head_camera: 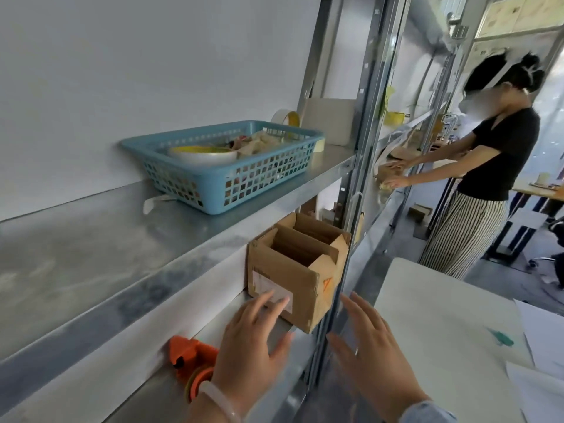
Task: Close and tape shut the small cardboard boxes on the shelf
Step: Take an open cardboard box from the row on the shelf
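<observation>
Cardboard, brown and open-topped: the small box [293, 276] sits on the lower shelf [146, 392] just ahead of my left hand [250, 346], its flaps standing up; a second open box [314, 227] stands right behind it, farther from both hands; my left hand has its fingers straight and spread, the tips over the white label [267, 285] on the box's front, though I cannot tell whether they touch it; my right hand [372, 352] is equally splayed and holds nothing, just right of the box's near corner; the orange tape dispenser [189, 355] lies left of my left wrist on the same shelf. I judge this the very start: reaching for the first box, nothing folded or taped yet; next I need a palm on each side to draw it forward, then the flaps pressed flat before I go for the dispenser.
</observation>
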Action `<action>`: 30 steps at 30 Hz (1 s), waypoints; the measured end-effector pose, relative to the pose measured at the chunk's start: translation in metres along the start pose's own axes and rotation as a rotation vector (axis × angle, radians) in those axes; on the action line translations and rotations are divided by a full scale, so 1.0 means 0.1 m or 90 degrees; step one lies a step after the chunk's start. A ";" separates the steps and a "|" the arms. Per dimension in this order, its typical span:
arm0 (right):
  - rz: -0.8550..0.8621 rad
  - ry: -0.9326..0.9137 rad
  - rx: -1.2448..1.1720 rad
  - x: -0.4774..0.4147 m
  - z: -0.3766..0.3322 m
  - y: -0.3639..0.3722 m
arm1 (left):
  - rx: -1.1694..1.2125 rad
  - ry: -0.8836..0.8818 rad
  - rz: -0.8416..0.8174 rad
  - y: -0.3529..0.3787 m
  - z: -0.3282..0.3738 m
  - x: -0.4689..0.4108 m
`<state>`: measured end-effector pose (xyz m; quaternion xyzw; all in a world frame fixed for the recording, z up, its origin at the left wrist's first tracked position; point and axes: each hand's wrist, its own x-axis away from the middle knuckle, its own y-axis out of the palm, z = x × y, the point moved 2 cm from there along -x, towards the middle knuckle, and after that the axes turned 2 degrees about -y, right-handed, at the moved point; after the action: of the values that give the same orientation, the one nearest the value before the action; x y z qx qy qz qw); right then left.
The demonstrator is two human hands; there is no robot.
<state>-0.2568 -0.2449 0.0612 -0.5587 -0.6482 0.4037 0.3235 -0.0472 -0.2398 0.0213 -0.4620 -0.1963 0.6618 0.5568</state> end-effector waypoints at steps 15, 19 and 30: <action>-0.026 -0.066 -0.120 -1.74 0.63 -0.08 | 0.113 -0.250 0.030 0.87 0.11 -0.90; -0.058 -0.092 -0.206 -1.96 0.67 -0.03 | 0.182 -0.328 0.094 1.03 0.20 -0.90; -0.070 -0.110 -0.301 -2.03 0.72 0.19 | 0.294 -0.391 0.124 1.02 0.41 -0.72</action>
<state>-0.2774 -0.4556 0.0173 -0.5463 -0.7790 0.2694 0.1487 -0.1410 -0.3264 -0.0092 -0.1215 -0.1552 0.8457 0.4960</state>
